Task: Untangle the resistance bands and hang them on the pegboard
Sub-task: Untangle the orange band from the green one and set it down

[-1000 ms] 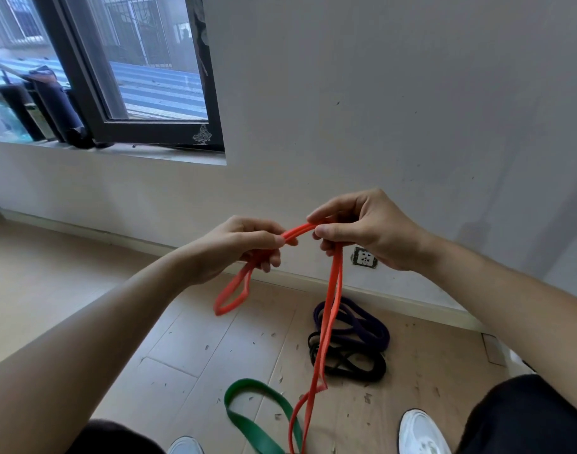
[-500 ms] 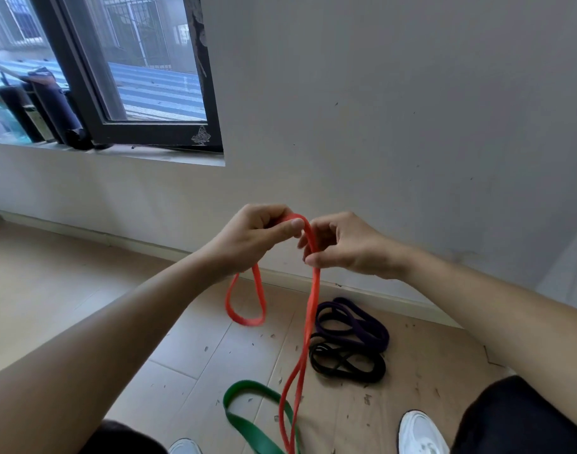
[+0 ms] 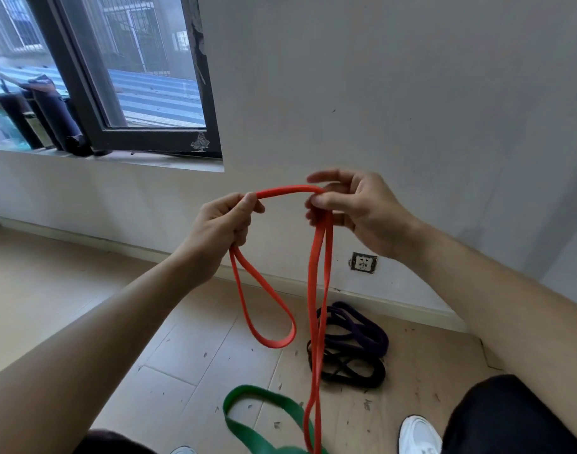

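Bare room with a pale wood-plank floor (image 3: pixel 84 306), a grey plaster wall and a dark-framed window (image 3: pixel 156 139) at upper left. In mid-air before the wall, a long flat orange rubber resistance band (image 3: pixel 287 190), gripped inside the curled left hand (image 3: pixel 221 231) and pinched between thumb and fingers of the right hand (image 3: pixel 356 211). Hands now drawn well apart, against nearly touching half a second ago, with a short arch of band stretched between them. Below the left hand, a free loop hanging; below the right, two strands dropping towards the floor, seeming to cross low down. Probably one twist opened out, more untangling left. On the floor, a wide green band (image 3: pixel 248 427), and a purple band (image 3: pixel 362 326) heaped against a black band (image 3: pixel 356 375). No pegboard in view; nothing hung yet.
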